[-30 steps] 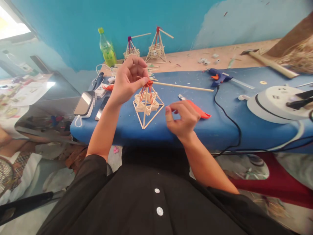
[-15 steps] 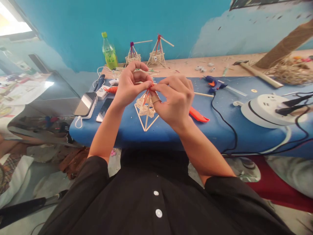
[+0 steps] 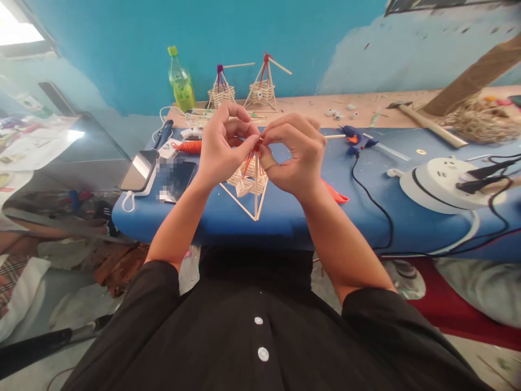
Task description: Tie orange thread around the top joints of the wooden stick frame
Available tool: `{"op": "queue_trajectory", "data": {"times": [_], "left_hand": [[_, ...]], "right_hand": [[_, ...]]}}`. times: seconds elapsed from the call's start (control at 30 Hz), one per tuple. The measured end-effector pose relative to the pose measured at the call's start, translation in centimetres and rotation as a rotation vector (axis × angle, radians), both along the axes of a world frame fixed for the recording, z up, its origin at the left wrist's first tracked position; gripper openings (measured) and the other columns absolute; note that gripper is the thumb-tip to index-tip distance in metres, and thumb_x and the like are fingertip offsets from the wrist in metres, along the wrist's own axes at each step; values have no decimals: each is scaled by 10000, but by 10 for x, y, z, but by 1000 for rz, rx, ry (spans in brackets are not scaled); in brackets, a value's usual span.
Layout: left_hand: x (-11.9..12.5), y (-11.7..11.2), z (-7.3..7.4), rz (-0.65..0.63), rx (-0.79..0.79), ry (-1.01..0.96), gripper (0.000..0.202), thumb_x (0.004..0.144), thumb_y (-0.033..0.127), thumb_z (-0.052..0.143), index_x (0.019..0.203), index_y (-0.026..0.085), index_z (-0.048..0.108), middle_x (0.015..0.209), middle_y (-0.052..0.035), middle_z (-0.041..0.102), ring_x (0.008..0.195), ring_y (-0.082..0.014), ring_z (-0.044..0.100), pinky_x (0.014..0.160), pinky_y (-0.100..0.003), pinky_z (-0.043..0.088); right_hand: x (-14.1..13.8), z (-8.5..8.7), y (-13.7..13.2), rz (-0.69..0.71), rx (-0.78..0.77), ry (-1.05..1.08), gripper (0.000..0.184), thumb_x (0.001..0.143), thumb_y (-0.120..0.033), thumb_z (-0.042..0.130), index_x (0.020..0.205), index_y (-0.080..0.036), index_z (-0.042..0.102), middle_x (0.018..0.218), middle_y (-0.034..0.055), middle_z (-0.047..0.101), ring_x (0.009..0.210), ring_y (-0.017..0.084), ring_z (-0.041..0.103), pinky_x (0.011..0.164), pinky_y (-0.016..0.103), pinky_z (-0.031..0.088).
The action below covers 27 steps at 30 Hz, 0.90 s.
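A small pyramid frame of thin wooden sticks (image 3: 256,195) stands on the blue table top, with a square stack of sticks inside it. Red cord (image 3: 248,164) hangs in strands from its tip. My left hand (image 3: 228,146) pinches the cord at the tip between thumb and forefinger, its other fingers curled. From the other side, my right hand (image 3: 297,149) pinches the same cord with thumb and fingertips, nearly touching the left. The fingers partly hide the tip and the knot, if there is one.
Behind stand two similar stick frames (image 3: 222,92) and a green-capped bottle (image 3: 181,84). Phones (image 3: 139,171) and an orange cord bundle (image 3: 190,147) lie left. Right are an orange-red tool handle (image 3: 337,194), a glue gun (image 3: 355,137), a hammer (image 3: 433,126) and a white power strip (image 3: 439,184).
The pyramid frame has turned and its near corner has shifted right. Both hands have moved slightly right with its tip, and the right fingers have lifted and opened somewhat around the cord.
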<state>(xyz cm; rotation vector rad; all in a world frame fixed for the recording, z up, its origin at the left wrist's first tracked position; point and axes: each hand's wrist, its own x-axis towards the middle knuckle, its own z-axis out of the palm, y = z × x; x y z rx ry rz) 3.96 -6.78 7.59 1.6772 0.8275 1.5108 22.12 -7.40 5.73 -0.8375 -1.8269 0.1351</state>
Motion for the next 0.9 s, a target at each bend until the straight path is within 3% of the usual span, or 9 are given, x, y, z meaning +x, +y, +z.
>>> {"op": "queue_trajectory", "data": {"times": [0.2, 0.43, 0.67, 0.8, 0.9], "left_hand": [[2, -10, 1, 8, -28, 26, 370, 912, 293, 884, 1088, 272, 559, 918, 1, 687, 962, -211, 774, 888, -392, 640], [-3, -17, 11, -11, -63, 48, 370, 914, 259, 866, 1061, 255, 527, 868, 9, 668, 1010, -244, 796, 912, -414, 625], [-19, -7, 30, -110, -228, 131, 425, 800, 185, 927, 1079, 239, 611, 850, 1, 805, 891, -228, 811, 813, -381, 649], [-19, -5, 38, -120, -323, 111, 445, 744, 173, 926, 1057, 231, 616, 812, 14, 807, 817, -203, 810, 679, -307, 567], [-19, -3, 39, -141, -379, 82, 494, 706, 174, 930, 1075, 232, 609, 804, 13, 814, 800, -214, 817, 665, -306, 543]], "right_hand": [[6, 4, -1, 75, -41, 39, 73, 926, -368, 754, 935, -309, 711, 1113, 59, 749, 1143, 305, 703, 1139, 566, 573], [8, 6, 6, 187, -121, 86, 97, 951, -414, 768, 980, -323, 749, 1046, 58, 733, 1076, 289, 697, 1107, 562, 609], [6, 13, 2, 215, -102, 103, 215, 959, -494, 724, 883, -293, 710, 955, 50, 761, 975, 270, 722, 1044, 534, 632], [5, 20, -5, 243, -89, 132, 204, 975, -491, 700, 977, -292, 742, 1026, 49, 800, 1018, 269, 753, 1058, 522, 628], [5, 23, -7, 240, -94, 114, 178, 977, -469, 758, 1030, -302, 790, 1061, 41, 820, 1074, 286, 767, 1087, 534, 632]]}}
